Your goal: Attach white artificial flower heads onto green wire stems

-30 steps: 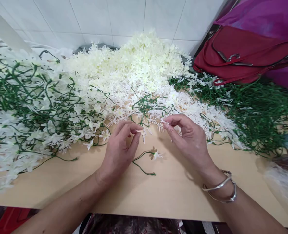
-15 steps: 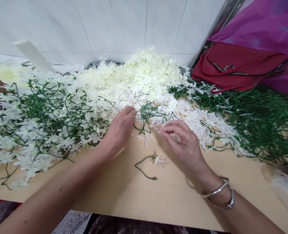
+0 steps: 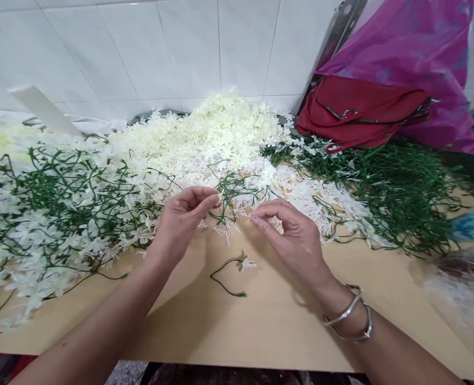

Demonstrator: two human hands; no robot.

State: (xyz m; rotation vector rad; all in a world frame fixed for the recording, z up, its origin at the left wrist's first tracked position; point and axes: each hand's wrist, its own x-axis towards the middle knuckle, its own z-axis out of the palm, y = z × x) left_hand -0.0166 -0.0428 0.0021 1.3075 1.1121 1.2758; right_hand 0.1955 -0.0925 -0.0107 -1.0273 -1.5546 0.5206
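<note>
My left hand (image 3: 183,222) is closed in a pinch at the front of the flower heap, with a small white artificial flower (image 3: 220,199) showing at its fingertips. Facing it, my right hand (image 3: 290,232) pinches a thin white stamen piece (image 3: 251,218), mostly hidden by thumb and forefinger. Between the hands lies a tangle of green stems (image 3: 232,187), with white stamen pieces (image 3: 225,231) scattered before it. Closer to me, one green stem (image 3: 216,279) lies bent on the table, its end carrying brownish-green sepals and a white stamen tuft (image 3: 248,263).
Loose cream blossoms (image 3: 228,125) are heaped against the tiled wall. Stemmed white flowers (image 3: 68,214) spread at left, and green stems (image 3: 405,198) pile up at right. Behind them sit a red handbag (image 3: 365,109) and a purple bag (image 3: 433,69). Clear plastic (image 3: 461,294) rests on the table (image 3: 204,331).
My left hand has drawn back from the pile and turned, now showing a small white flower in its pinch. My right hand keeps its pinch. The view has shifted slightly right.
</note>
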